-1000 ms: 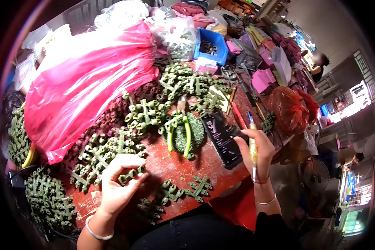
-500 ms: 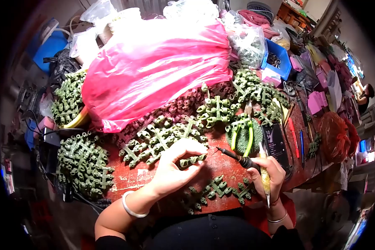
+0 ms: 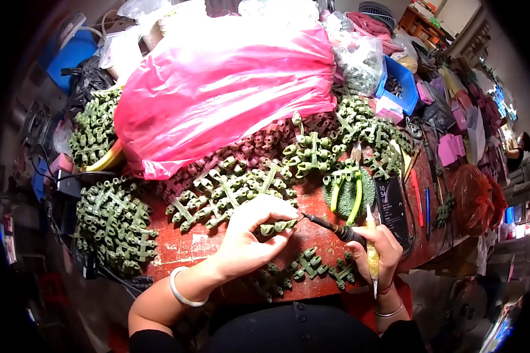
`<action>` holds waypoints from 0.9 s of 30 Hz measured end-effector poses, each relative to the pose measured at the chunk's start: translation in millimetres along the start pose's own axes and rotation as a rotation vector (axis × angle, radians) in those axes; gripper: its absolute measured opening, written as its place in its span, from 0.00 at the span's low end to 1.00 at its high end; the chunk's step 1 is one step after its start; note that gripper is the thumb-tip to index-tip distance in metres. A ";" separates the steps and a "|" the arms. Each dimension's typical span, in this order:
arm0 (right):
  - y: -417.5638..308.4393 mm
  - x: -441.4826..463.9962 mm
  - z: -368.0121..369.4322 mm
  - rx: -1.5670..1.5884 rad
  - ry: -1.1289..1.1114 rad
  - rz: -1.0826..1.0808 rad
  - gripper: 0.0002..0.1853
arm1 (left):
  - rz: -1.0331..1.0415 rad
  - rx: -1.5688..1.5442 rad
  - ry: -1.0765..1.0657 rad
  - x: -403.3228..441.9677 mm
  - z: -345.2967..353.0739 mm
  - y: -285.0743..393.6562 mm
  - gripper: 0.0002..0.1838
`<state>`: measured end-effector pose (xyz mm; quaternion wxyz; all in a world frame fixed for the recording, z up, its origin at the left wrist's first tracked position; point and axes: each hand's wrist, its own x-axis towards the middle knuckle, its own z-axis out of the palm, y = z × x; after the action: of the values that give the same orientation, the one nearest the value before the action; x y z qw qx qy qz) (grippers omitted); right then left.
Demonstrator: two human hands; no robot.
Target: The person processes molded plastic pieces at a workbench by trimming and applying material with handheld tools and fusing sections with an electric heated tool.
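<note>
My left hand [image 3: 254, 238] pinches a small green moulded piece [image 3: 277, 227] between thumb and fingers. My right hand [image 3: 380, 253] grips a black pen-shaped iron [image 3: 341, 230], whose thin tip meets or nearly meets the piece's right end. A pointed tool with a yellowish handle [image 3: 373, 259] is held in the same hand, roughly upright. Below the hands, several green branched pieces [image 3: 310, 264] lie on the red table [image 3: 185, 244]. Green-handled pliers [image 3: 358, 197] rest on a round dark-green pad [image 3: 348, 203] beyond the iron.
A large pink plastic bag [image 3: 224, 94] covers the back centre, with pink and green clusters before it. Another green heap [image 3: 115, 226] stands at left. At right are a phone [image 3: 393, 209], a red pen [image 3: 417, 197], a blue bin [image 3: 399, 85] and a red bag [image 3: 474, 200].
The iron's tip has moved left relative to the left hand, closing the gap to the green piece. The whole view has shifted slightly.
</note>
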<state>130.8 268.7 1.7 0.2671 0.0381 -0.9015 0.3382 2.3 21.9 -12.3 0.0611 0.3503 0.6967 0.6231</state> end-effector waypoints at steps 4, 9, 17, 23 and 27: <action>1.6 -1.2 1.0 -0.025 -0.009 -0.008 0.15 | 0.081 0.041 0.014 -0.7 0.7 -6.2 0.18; 2.7 -1.8 1.7 -0.031 -0.005 -0.013 0.16 | 0.037 0.032 0.020 -1.6 0.9 -4.1 0.15; 0.5 -0.2 1.3 -0.036 -0.011 -0.021 0.16 | 0.049 0.061 0.029 -1.1 1.5 -4.3 0.12; 0.5 -0.7 1.5 -0.032 -0.003 -0.010 0.16 | 0.054 0.074 0.026 -1.3 1.1 -4.4 0.12; -0.6 -0.7 0.9 -0.031 -0.002 -0.002 0.16 | 0.049 0.073 0.030 -1.8 1.0 -5.1 0.12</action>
<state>131.2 267.6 1.2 0.2673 0.0352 -0.9069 0.3238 2.1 21.8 -17.8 0.0225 0.3599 0.7110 0.6037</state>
